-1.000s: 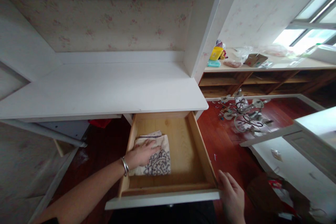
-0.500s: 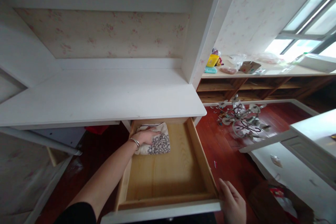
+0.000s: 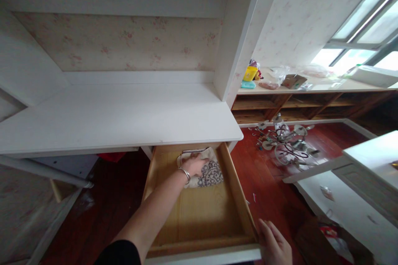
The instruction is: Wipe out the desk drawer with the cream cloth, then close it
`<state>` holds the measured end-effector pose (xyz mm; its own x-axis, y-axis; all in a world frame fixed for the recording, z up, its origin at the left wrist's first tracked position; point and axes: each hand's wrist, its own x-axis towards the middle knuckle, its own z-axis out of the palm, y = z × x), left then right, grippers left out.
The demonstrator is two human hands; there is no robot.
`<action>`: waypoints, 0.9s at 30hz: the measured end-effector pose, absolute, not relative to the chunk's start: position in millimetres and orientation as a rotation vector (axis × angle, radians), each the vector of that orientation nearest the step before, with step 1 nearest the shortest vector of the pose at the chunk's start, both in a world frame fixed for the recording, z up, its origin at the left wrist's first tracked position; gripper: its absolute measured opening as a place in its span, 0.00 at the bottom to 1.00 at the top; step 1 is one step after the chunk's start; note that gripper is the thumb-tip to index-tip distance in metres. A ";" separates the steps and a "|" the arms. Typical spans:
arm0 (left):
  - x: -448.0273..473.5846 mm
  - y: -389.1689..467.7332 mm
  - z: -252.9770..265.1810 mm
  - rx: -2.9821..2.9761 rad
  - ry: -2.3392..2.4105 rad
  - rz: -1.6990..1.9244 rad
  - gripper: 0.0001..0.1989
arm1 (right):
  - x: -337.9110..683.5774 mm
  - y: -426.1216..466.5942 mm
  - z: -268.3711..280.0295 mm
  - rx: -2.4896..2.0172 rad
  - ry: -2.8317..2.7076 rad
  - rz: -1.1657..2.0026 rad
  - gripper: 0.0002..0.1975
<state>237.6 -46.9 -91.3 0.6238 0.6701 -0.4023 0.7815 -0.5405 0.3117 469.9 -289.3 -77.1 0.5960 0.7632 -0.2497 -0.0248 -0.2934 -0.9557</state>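
Note:
A pulled-out wooden drawer (image 3: 199, 215) with a white front hangs below the white desk top. Inside it, toward the back, lies a folded cream cloth (image 3: 213, 174) with a dark scroll pattern. My left hand (image 3: 194, 165), a silver bangle at its wrist, presses down on the cloth with its fingers over it, holding it against the drawer bottom. At the drawer's front right corner, my right hand (image 3: 275, 242) has its fingers bent around the edge; part of its grip is hidden.
The white desk (image 3: 124, 116) has a hutch above it. On the red wood floor at the right lies a chandelier (image 3: 289, 143). Behind it stands a low shelf (image 3: 323, 105) with a yellow container (image 3: 249, 73) and bags on top. A white cabinet (image 3: 373, 174) is at the far right.
My left hand has slid the cloth to the right across the drawer bottom, close to the right wall. My right hand stays at the drawer's front corner.

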 end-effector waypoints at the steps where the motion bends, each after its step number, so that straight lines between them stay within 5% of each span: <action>1: 249.3 -47.6 -87.4 2.388 1.197 -0.322 0.41 | 471.0 -289.7 -79.1 -1.697 -0.606 0.877 0.26; 15: 270.8 -61.7 -83.7 2.404 1.214 -0.294 0.40 | 467.1 -292.1 -81.1 -1.643 -0.593 0.904 0.25; 27: 280.5 -189.4 -91.3 2.484 1.154 -0.455 0.40 | 466.1 -292.2 -75.3 -1.690 -0.616 0.874 0.26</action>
<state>280.5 -189.4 -91.3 0.6138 0.6610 -0.4316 0.7778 -0.6000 0.1873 466.1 -292.2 -75.3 0.5950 0.7662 -0.2427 -0.0286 -0.2816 -0.9591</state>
